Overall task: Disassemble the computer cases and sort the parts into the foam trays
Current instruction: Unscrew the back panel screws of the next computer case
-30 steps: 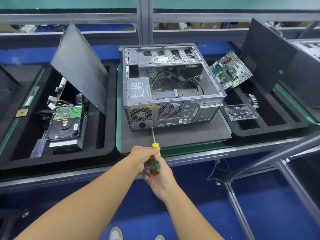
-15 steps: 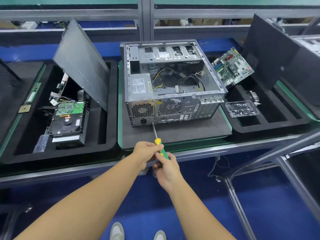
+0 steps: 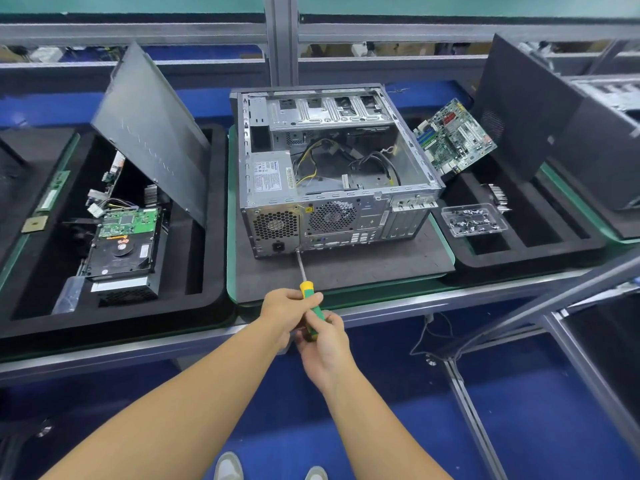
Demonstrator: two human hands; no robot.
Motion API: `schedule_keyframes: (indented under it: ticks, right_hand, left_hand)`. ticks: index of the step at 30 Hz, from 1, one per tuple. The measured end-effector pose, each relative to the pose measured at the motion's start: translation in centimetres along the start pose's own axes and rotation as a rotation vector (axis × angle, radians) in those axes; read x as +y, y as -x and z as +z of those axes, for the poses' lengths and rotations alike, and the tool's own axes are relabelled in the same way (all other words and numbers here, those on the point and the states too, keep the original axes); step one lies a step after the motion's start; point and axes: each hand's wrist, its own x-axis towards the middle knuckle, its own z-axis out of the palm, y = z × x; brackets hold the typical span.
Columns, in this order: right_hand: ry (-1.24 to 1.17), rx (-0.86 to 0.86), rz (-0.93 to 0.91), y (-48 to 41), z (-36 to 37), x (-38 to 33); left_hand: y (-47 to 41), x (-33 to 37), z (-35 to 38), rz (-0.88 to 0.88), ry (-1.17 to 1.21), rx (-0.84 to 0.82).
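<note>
An open grey computer case lies on its side on a dark foam mat, rear panel facing me, power supply and loose cables inside. A yellow-green screwdriver points at the rear panel's lower edge below the power supply; its tip touches the panel. My left hand grips the handle near its yellow top. My right hand holds the green lower part of the handle.
The left foam tray holds a hard drive, a black box, cables and a leaning side panel. The right foam tray holds a motherboard, a clear box of screws, a heatsink and another panel.
The screwdriver's tip has gone forward from short of the case to the rear panel's lower edge. Both hands went with it, still round the handle.
</note>
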Motion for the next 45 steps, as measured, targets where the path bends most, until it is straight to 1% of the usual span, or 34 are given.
schedule_keyframes:
  ticks: [2, 4, 6, 8, 12, 16, 19, 21, 24, 26, 29, 32, 35, 36, 38, 39, 41, 43, 45]
  right_hand:
    - [-0.024, 0.005, -0.027, -0.3, 0.1, -0.2]
    - [-0.066, -0.018, 0.04, 0.0, 0.2, -0.5]
    - [-0.127, -0.017, 0.135, 0.0, -0.2, -0.5]
    - [-0.115, 0.027, 0.156, -0.2, -0.4, -0.4]
    - [-0.029, 0.101, 0.037, -0.3, 0.6, 0.0]
    - [0.009, 0.055, -0.045, 0.2, 0.4, 0.1]
    - [-0.022, 0.037, -0.069, 0.0, 0.6, -0.2]
    - [-0.043, 0.024, -0.023, 0.1, 1.0, -0.4]
    - [-0.091, 0.018, 0.123, 0.2, 0.6, -0.4]
    - [-0.015, 0.041, 0.126, 0.1, 0.4, -0.5]
    - [0.119, 0.093, 0.01, -0.1, 0.4, -0.5]
    - [0.185, 0.07, -0.036, 0.2, 0.5, -0.5]
    - [0.162, 0.065, -0.061, 0.3, 0.9, -0.9]
    - [0.143, 0.071, -0.057, 0.3, 1.0, -1.2]
    - [0.097, 0.065, 0.036, 0.4, 0.7, -1.6]
    - [0.077, 0.06, 0.102, 0.5, 0.4, -1.6]
    - [0.099, 0.072, 0.156, 0.6, -0.2, -1.6]
    - [0.192, 0.092, 0.116, 0.6, -0.2, -1.5]
    - [0.273, 0.095, 0.013, 0.5, -0.1, -1.4]
  left_hand:
    - [0.1, 0.0, 0.1, 0.03, 0.071, 0.01]
    - [0.5, -0.1, 0.0, 0.021, 0.118, 0.004]
    - [0.7, -0.3, -0.1, -0.024, 0.189, -0.045]
    - [0.7, -0.2, -0.2, -0.043, 0.158, -0.076]
    - [0.6, 0.1, -0.1, 0.022, 0.009, -0.005]
    - [0.4, -0.1, 0.0, 0.021, 0.001, 0.047]
    - [0.3, 0.3, -0.1, 0.026, 0.054, 0.054]
    - [0.4, 0.4, 0.0, 0.006, 0.081, 0.072]
    - [0.6, 0.1, -0.1, -0.06, 0.115, 0.082]
    - [0.6, 0.1, -0.3, -0.078, 0.113, 0.031]
    - [0.7, 0.4, -0.3, -0.091, 0.05, -0.069]
    - [0.7, 0.5, 0.1, -0.082, 0.018, -0.085]
    - [0.6, 0.7, 0.3, -0.08, 0.075, -0.075]
    - [0.6, 0.8, 0.3, -0.083, 0.113, -0.074]
    - [0.6, 0.6, 0.3, -0.078, 0.187, -0.07]
    - [0.6, 0.5, 0.3, -0.075, 0.206, -0.063]
    - [0.5, 0.2, 0.4, -0.084, 0.205, -0.05]
    - [0.6, 0.3, 0.7, -0.117, 0.197, -0.074]
    - [0.9, 0.7, 1.0, -0.173, 0.183, -0.107]
